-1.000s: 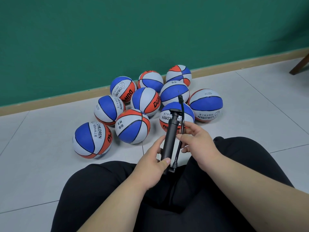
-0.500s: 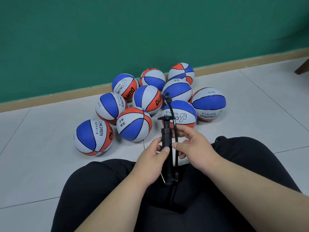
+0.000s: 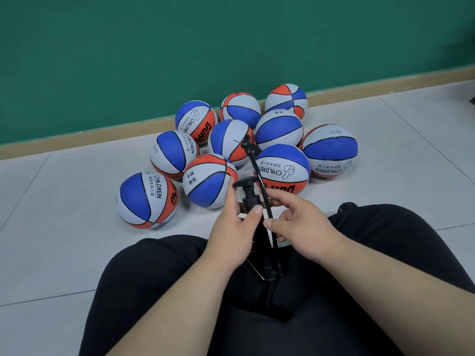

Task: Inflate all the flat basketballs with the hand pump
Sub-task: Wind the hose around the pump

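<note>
A second ago the hand pump leaned to the right. Now it stands almost straight up over the person's lap. Its thin hose lay along the pump then. Now the hose top bends away to the left, and the little needle points left.

The left grip is wrapped around the pump's body, just under the handle. The right grip pinches the hose beside the pump, with thumb and finger.

The basketballs sit bunched on the floor past both grips, by the green wall. The nearest ball is just behind the right grip.
</note>
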